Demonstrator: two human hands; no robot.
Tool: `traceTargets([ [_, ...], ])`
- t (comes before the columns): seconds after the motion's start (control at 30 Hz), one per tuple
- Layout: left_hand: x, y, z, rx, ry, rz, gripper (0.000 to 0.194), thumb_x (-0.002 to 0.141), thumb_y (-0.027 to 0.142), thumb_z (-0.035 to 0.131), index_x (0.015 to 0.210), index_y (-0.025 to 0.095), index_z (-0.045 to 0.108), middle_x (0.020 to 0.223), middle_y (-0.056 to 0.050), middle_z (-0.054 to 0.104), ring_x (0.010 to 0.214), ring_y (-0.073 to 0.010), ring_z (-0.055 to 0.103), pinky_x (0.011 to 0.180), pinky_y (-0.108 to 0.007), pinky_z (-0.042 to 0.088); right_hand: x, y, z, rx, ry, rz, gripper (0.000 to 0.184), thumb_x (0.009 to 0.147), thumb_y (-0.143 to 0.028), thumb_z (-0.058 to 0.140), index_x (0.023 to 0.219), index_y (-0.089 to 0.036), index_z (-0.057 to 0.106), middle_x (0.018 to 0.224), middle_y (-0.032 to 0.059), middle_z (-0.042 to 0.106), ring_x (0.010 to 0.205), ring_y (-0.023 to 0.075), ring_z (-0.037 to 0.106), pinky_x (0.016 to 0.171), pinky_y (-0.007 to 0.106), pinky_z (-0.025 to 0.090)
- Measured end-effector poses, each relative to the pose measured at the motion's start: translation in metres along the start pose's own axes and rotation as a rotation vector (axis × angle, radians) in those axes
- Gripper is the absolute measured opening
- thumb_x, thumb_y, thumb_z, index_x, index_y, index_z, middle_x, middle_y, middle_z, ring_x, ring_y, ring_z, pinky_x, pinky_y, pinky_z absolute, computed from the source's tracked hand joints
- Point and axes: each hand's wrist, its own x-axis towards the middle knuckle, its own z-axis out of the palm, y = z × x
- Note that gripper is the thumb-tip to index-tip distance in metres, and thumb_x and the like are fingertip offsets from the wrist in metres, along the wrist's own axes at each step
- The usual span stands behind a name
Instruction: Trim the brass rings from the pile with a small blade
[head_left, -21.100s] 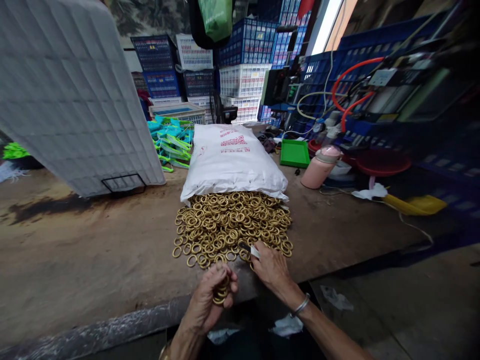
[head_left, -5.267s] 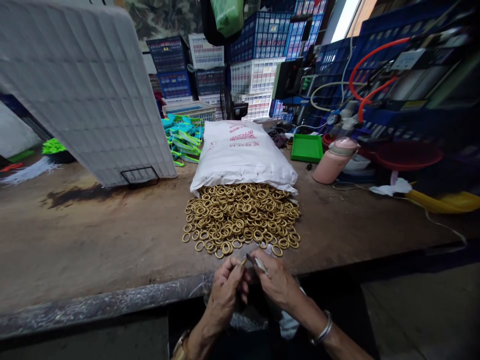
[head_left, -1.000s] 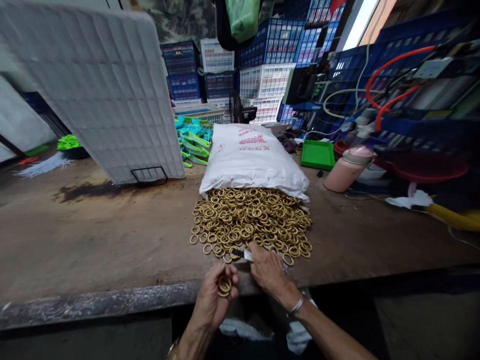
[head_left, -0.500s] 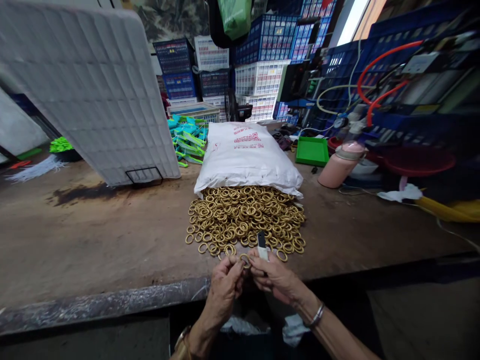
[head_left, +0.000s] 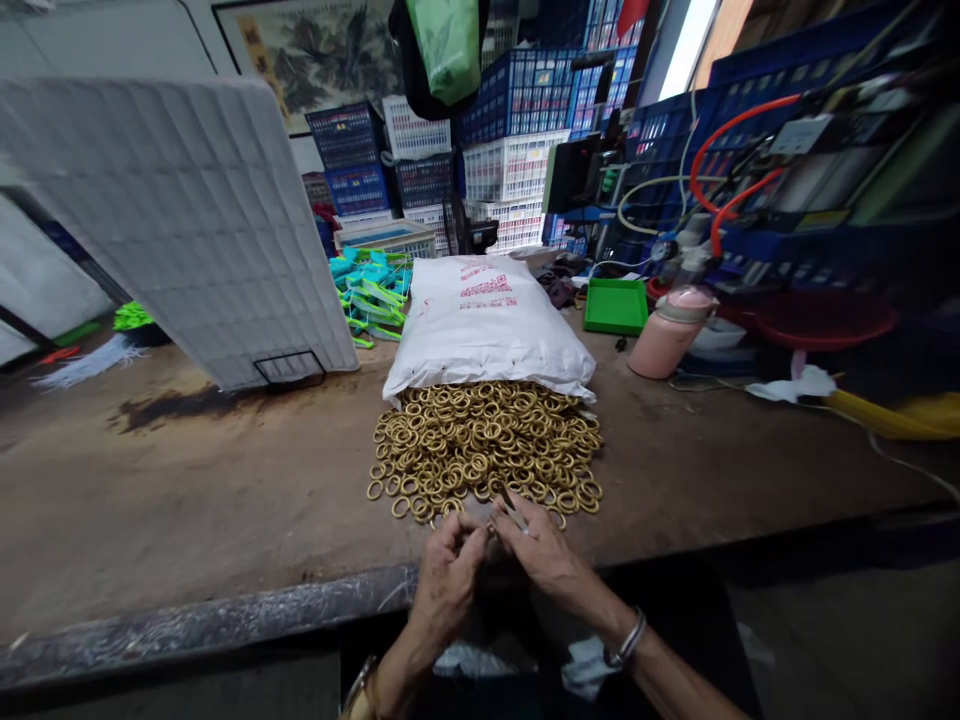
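At the table's front edge, my left hand [head_left: 448, 568] is closed, its thumb and fingers pinching a brass-coloured ring [head_left: 490, 528], now seen nearly edge-on. My right hand [head_left: 546, 552] is wrapped round a small knife [head_left: 508, 500] with a dark blade and a pale, wrapped-looking handle. The fingertips of both hands almost meet at the ring, which is partly hidden by them. Just beyond the hands lies a heap of similar rings [head_left: 480, 440], spilling from under a white sack [head_left: 487, 320] with red print.
A grey ribbed panel [head_left: 187, 230] leans upright at left on the wooden table [head_left: 225, 510]. Teal and lime pieces [head_left: 371, 290] lie behind it. Right of the sack are a green tray [head_left: 615, 306], a pink bottle [head_left: 669, 335] and a red dish [head_left: 825, 320]. Stacked crates [head_left: 517, 165] stand behind.
The knife has tipped from broad side to a narrow, slanted view. The ring has turned from face-on to nearly edge-on between the fingers. The head view has tilted up slightly.
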Motion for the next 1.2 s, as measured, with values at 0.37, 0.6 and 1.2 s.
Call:
traceTargets([
  [0.37, -0.001, 0.006, 0.011, -0.173, -0.113, -0.157, 0.035, 0.071, 0.049, 0.056, 0.064, 0.015, 0.048, 0.05, 0.005, 0.042, 0.039, -0.0034, 0.027, 0.039, -0.018, 0.018, 0.001, 0.001, -0.005, 0.108, 0.03, 0.059, 0.026, 0.073, -0.042, 0.049, 0.063, -0.018, 0.047, 0.055, -0.005, 0.042, 0.052, 0.0082, 0.037, 0.052, 0.021, 0.032],
  [0.6, 0.002, 0.011, 0.015, -0.154, -0.15, -0.124, 0.035, 0.073, 0.049, 0.054, 0.064, 0.015, 0.05, 0.055, 0.003, 0.048, 0.039, -0.0034, 0.03, 0.039, -0.019, 0.02, 0.003, 0.001, -0.009, 0.141, -0.026, 0.068, 0.021, 0.074, -0.038, 0.046, 0.067, -0.019, 0.045, 0.054, -0.0057, 0.041, 0.051, 0.0086, 0.037, 0.051, 0.021, 0.032],
  [1.2, 0.018, -0.015, 0.007, -0.13, -0.127, -0.013, 0.026, 0.075, 0.04, 0.053, 0.067, 0.017, 0.043, 0.058, 0.005, 0.039, 0.05, -0.007, 0.032, 0.048, -0.018, 0.029, -0.006, 0.009, -0.011, -0.74, -0.047, -0.137, 0.029, 0.061, -0.005, 0.035, 0.082, -0.019, 0.048, 0.067, 0.0013, 0.055, 0.061, 0.0143, 0.048, 0.056, 0.024, 0.025],
])
